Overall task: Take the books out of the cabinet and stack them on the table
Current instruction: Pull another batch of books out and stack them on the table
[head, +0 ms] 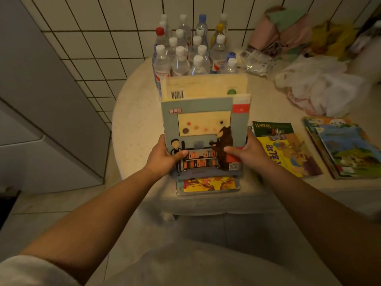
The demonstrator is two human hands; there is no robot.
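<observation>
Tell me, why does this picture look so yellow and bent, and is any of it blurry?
In the head view, dim warm light tints everything yellowish; the wide lens bows the wall tiles and stretches the arms; the bundle of cloth at the top right is smeared; the book held by the left hand and right hand is fairly sharp.

1 head-worn camera looks steeply down, close over the table (136, 124) edge.
</observation>
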